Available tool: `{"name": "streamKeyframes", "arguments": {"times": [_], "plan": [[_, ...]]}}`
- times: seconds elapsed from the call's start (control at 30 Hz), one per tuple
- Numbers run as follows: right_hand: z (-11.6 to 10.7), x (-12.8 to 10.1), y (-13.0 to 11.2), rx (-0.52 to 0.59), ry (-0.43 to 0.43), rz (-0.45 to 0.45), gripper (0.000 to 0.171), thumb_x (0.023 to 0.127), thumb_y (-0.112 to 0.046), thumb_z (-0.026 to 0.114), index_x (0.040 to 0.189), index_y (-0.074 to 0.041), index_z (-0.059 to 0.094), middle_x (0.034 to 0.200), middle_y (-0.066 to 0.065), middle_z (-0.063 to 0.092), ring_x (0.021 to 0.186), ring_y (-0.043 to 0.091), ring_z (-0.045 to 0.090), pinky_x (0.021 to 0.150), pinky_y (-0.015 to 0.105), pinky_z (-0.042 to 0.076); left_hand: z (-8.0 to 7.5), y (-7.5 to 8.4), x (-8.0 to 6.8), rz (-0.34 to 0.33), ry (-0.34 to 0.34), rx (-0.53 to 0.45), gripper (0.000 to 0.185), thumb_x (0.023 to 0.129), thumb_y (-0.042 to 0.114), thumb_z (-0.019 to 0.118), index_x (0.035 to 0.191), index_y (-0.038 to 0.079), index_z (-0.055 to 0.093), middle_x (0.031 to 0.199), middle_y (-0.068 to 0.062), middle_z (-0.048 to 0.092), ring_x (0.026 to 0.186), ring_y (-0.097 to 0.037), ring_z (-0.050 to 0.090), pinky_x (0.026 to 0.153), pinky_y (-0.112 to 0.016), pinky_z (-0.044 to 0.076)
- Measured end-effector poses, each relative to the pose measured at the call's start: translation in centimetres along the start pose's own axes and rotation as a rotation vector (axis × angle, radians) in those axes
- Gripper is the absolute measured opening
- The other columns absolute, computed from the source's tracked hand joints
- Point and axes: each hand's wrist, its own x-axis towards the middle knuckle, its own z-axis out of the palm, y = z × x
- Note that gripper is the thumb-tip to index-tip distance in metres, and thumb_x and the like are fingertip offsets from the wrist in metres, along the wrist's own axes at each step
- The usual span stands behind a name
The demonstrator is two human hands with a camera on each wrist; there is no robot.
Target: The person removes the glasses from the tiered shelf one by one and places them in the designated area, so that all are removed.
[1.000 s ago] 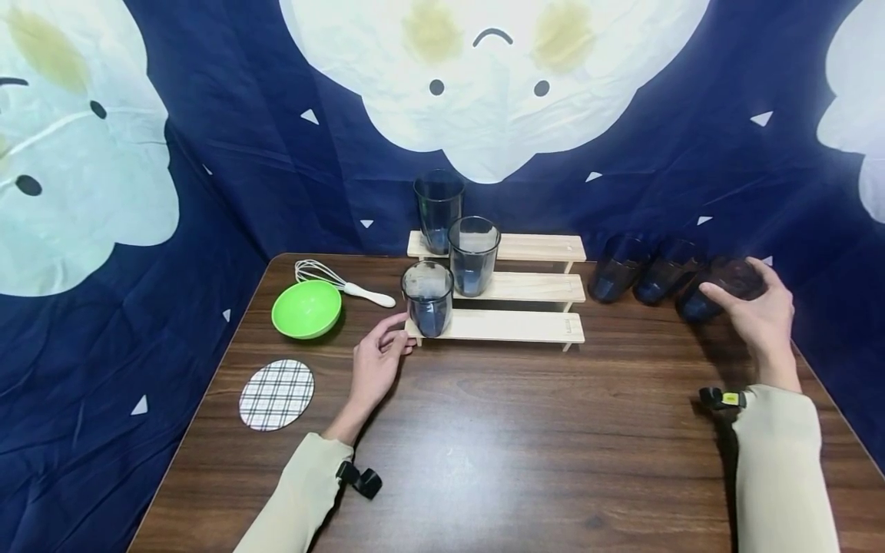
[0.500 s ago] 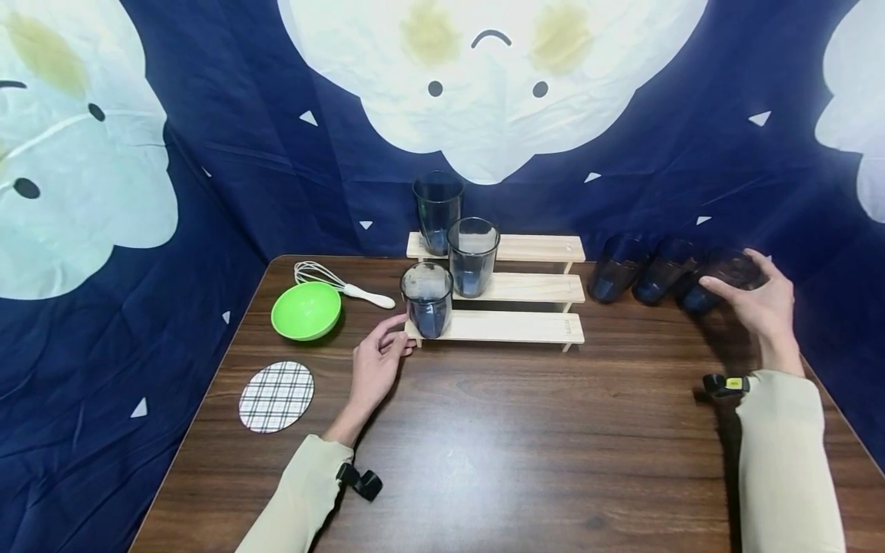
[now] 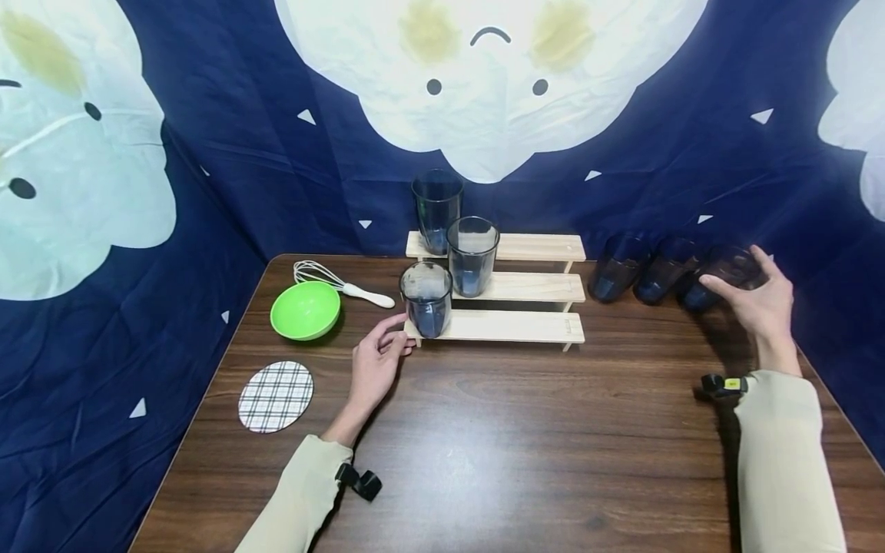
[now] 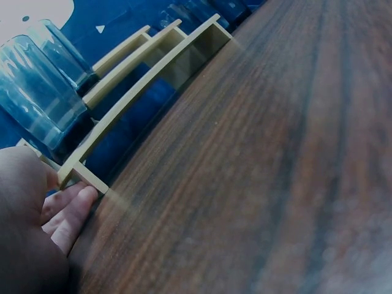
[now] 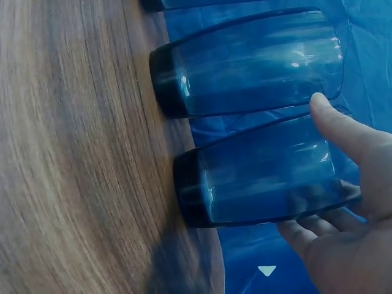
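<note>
The right hand [image 3: 760, 307] reaches to the bench's [image 3: 525, 430] far right edge, its grip curled round the rim end of the rightmost glass [image 5: 263, 171], thumb on top and fingers beneath. The left hand [image 3: 376, 361] lies with relaxed fingers [image 4: 70, 211] touching the near left corner of the wooden rack [image 3: 512, 326], which carries three glasses. No writing is readable anywhere.

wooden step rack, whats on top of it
Three blue glasses stand on the wooden step rack: lowest step, middle, top, all at its left end. Nothing visible inside them; the back glass's base is hidden.
</note>
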Motion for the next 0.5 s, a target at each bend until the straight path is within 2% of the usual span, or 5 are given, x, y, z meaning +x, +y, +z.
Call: {"name": "streamKeyframes", "arguments": {"times": [0.13, 0.3, 0.33, 0.4, 0.5], "plan": [[0.09, -0.12, 0.32, -0.038, -0.007, -0.026, 0.108, 0.094, -0.024, 0.087, 0.178, -0.014, 0.021, 0.182, 0.017, 0.02, 0.17, 0.023, 0.013, 0.142, 0.032, 0.011, -0.08, 0.03, -0.02, -0.003, 0.003, 0.006, 0.033, 0.109, -0.005, 0.065, 0.14, 0.001, 0.073, 0.106, -0.028, 0.081, 0.096, -0.042, 0.082, 0.08, -0.023, 0.07], [0.57, -0.44, 0.58, 0.024, 0.025, -0.005, 0.119, 0.091, -0.015, 0.091, 0.18, -0.026, 0.013, 0.175, 0.02, 0.041, 0.159, 0.01, 0.04, 0.133, 0.02, 0.031, -0.03, 0.13, -0.13, -0.013, 0.002, 0.016, 0.032, 0.109, -0.002, 0.065, 0.14, 0.001, 0.073, 0.108, -0.027, 0.081, 0.096, -0.039, 0.082, 0.081, -0.023, 0.07], [0.58, -0.52, 0.61, 0.035, 0.031, -0.003, 0.12, 0.091, -0.015, 0.091, 0.18, -0.028, 0.012, 0.175, 0.019, 0.041, 0.156, 0.008, 0.042, 0.131, 0.018, 0.033, -0.02, 0.13, -0.14, -0.013, 0.001, 0.015, 0.032, 0.109, -0.002, 0.065, 0.14, 0.001, 0.073, 0.108, -0.027, 0.081, 0.096, -0.039, 0.082, 0.081, -0.024, 0.071], [0.5, -0.69, 0.67, 0.032, 0.041, -0.014, 0.121, 0.09, -0.015, 0.092, 0.18, -0.028, 0.013, 0.176, 0.019, 0.039, 0.157, 0.009, 0.042, 0.131, 0.018, 0.033, -0.02, 0.09, -0.13, -0.013, 0.001, 0.014, 0.032, 0.109, -0.002, 0.065, 0.14, 0.001, 0.073, 0.107, -0.027, 0.081, 0.096, -0.039, 0.082, 0.081, -0.024, 0.071], [0.21, -1.01, 0.66, 0.012, 0.046, -0.035, 0.119, 0.089, -0.018, 0.092, 0.18, -0.025, 0.016, 0.181, 0.015, 0.029, 0.165, 0.018, 0.031, 0.137, 0.026, 0.025, -0.01, 0.01, -0.08, -0.01, 0.003, 0.01, 0.033, 0.109, -0.003, 0.065, 0.14, 0.001, 0.073, 0.106, -0.028, 0.081, 0.096, -0.041, 0.082, 0.081, -0.024, 0.071]]}}
